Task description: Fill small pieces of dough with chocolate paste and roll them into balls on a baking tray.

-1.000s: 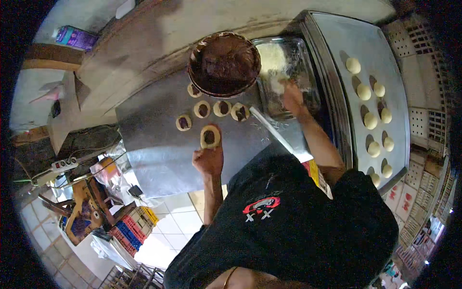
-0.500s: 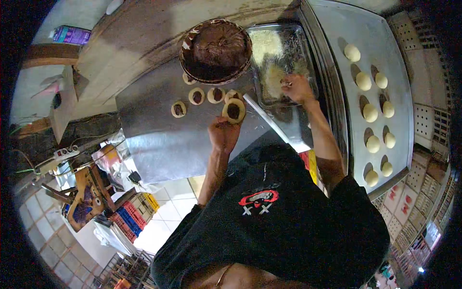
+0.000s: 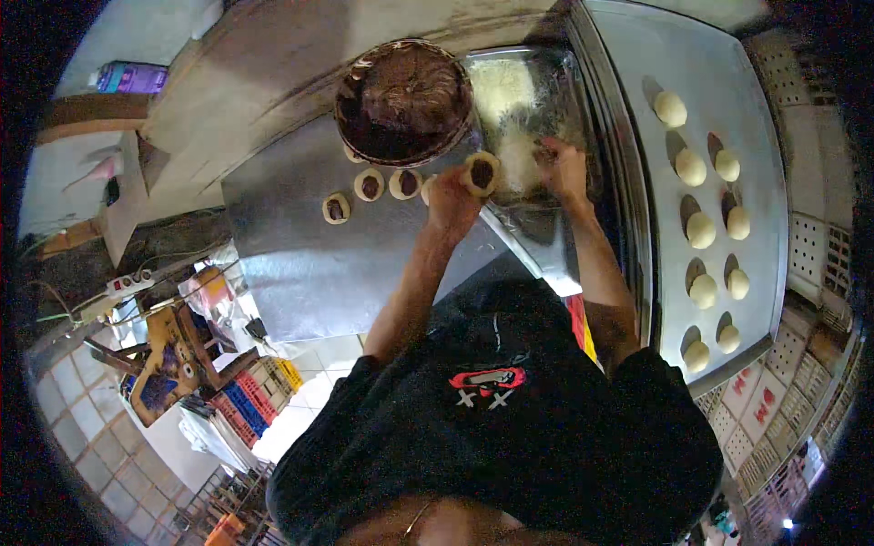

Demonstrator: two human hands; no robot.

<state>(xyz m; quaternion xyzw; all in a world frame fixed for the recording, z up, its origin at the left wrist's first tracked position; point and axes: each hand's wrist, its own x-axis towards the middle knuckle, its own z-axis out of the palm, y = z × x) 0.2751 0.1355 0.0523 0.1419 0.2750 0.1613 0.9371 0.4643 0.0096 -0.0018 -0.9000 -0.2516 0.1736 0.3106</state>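
Observation:
My left hand [image 3: 452, 206] grips a flat dough round [image 3: 492, 184] with a dark chocolate-like filling in its middle, held up beside the tray. My right hand [image 3: 568, 171] is over the clear tray [image 3: 563, 77], its fingers pinched together; whatever they hold cannot be made out. Pale, fine gratings [image 3: 503, 89] lie in that tray. A basin of brown chocolate-like paste [image 3: 414, 86] stands left of the tray. Several filled dough rounds [image 3: 369, 185] rest on the metal worktop [image 3: 300, 264], one partly hidden behind my left hand.
At the right, a large baking tray [image 3: 628, 36] bears several pale dough balls [image 3: 700, 230]. A long white strip [image 3: 514, 238] lies slanting between my forearms. Stacked coloured crates [image 3: 246, 405] and a power strip [image 3: 130, 284] are at the lower left.
My left hand has carried the filled dough round up and to the right, nearer the tray. My right hand stays over the gratings, shifted only slightly.

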